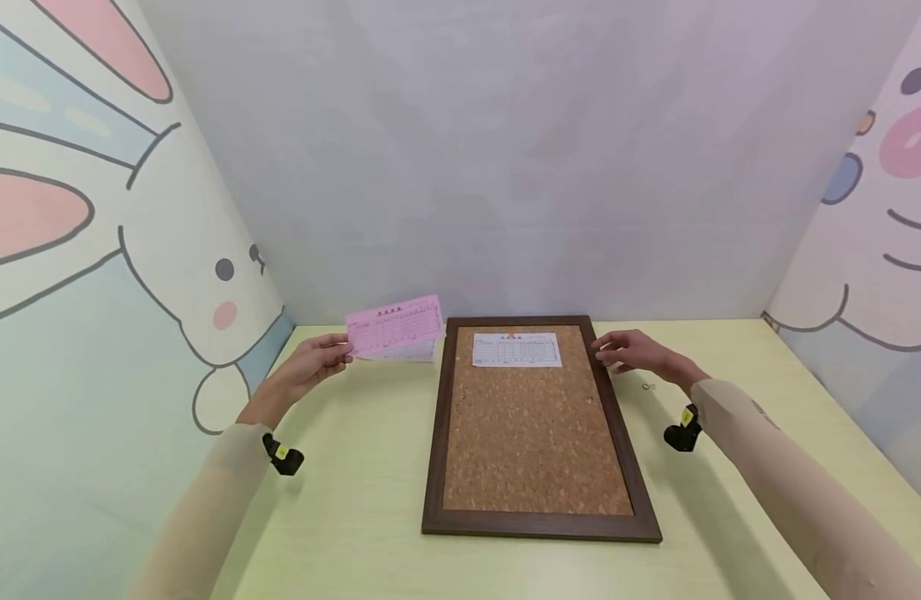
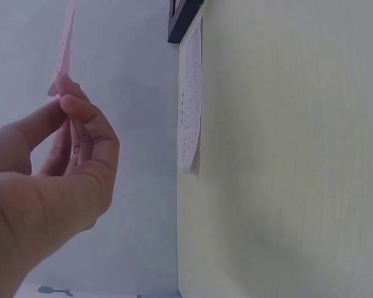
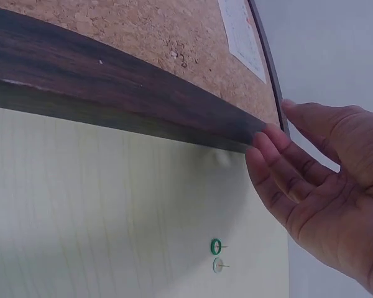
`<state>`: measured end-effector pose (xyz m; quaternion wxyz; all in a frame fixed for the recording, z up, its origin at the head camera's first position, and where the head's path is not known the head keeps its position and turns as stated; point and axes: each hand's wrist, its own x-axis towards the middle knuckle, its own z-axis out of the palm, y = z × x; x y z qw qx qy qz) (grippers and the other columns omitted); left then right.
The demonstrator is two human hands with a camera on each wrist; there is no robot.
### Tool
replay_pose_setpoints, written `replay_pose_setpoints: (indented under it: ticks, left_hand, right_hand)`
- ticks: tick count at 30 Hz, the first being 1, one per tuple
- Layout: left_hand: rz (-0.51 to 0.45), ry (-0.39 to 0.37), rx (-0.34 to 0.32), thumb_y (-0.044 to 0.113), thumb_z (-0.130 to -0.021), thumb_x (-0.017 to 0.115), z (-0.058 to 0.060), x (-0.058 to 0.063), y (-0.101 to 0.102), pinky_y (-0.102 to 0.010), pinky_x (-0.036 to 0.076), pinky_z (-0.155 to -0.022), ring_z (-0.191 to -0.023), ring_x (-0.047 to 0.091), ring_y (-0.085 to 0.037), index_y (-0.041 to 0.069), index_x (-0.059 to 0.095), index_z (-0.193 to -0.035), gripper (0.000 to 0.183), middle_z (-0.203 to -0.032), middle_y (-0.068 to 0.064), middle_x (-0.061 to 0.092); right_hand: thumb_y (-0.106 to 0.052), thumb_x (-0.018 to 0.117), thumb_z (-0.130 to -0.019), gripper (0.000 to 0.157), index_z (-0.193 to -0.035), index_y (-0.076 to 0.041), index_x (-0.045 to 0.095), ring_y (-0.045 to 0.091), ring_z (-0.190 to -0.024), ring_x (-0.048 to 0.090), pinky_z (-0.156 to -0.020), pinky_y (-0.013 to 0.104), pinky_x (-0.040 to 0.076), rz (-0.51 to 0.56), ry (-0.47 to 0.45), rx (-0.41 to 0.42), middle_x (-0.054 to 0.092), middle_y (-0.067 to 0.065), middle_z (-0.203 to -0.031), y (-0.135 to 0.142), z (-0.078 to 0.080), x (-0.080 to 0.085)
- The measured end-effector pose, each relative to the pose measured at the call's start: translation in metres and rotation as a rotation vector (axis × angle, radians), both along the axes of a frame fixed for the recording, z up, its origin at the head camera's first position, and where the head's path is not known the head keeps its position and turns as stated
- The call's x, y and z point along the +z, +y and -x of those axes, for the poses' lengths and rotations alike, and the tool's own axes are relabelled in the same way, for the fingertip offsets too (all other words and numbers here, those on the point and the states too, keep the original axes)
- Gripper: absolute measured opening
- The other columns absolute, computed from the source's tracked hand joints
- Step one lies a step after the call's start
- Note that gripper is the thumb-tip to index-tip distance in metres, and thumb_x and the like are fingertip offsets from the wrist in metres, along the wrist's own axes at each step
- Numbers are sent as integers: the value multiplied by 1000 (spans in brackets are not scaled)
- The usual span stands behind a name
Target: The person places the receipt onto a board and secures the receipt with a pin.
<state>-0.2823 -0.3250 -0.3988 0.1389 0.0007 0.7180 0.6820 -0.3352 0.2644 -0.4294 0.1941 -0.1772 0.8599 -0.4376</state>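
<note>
Between thumb and fingertips my left hand (image 1: 310, 365) pinches the left end of a pink printed slip (image 1: 395, 325), lifted above the table. Behind and below it, a white printed slip (image 2: 191, 99) lies on the table, partly hidden in the head view. A cork board (image 1: 535, 433) with a dark brown frame lies flat in the middle. Near its top sits another white slip (image 1: 517, 350), with a small orange-red spot at its upper edge. My right hand (image 1: 634, 352) is at the frame's upper right side, fingers loosely bent, fingertips at the frame's edge and holding nothing.
Two thumbtacks, one green (image 3: 216, 246) and one clear (image 3: 218, 265), lie on the table right of the board. A grey wall (image 1: 505, 167) closes off the back. Cartoon-printed panels (image 1: 182, 250) flank both sides.
</note>
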Motion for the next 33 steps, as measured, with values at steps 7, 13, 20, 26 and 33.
replay_pose_setpoints:
  ticks: [7, 13, 20, 26, 33]
  left_hand:
    - [-55, -22, -12, 12, -106, 56, -1, 6, 8, -18, 54, -78, -85, 64, -8, 7, 58, -126, 21, -100, 3, 70]
    - [-123, -48, -31, 11, -106, 54, -2, 15, 19, -20, 54, -79, -87, 63, -10, 9, 58, -124, 18, -102, 2, 71]
    - [-167, -44, -51, 8, -106, 52, -2, 21, 38, -19, 52, -75, -83, 62, -9, 10, 61, -121, 17, -100, 0, 71]
    - [-160, -61, -91, 7, -107, 52, -3, 16, 54, -18, 52, -72, -80, 61, -7, 7, 55, -128, 22, -96, 2, 71]
    - [-166, -89, -111, 7, -106, 52, -5, 8, 72, -18, 52, -72, -80, 61, -7, 6, 55, -127, 21, -95, 3, 71]
  right_hand:
    - [-15, 56, -106, 44, -141, 12, 49, 34, -112, 67, -92, 45, 59, 7, 2, 20, 61, 32, -129, -14, 3, 4]
    - [-15, 54, -106, 45, -143, 11, 47, 39, -116, 65, -93, 45, 58, 16, 3, 29, 59, 32, -131, -23, -1, 9]
    - [-19, 56, -106, 49, -146, 8, 46, 34, -113, 65, -93, 44, 58, 23, 6, 30, 60, 29, -129, -30, -5, 13]
    - [-20, 54, -107, 51, -148, 7, 44, 33, -112, 67, -97, 49, 55, 54, -3, 70, 60, 30, -134, -41, -13, 24]
    - [-25, 45, -111, 52, -151, 8, 39, 43, -124, 61, -103, 51, 53, 149, -48, 137, 55, 34, -140, -67, -23, 34]
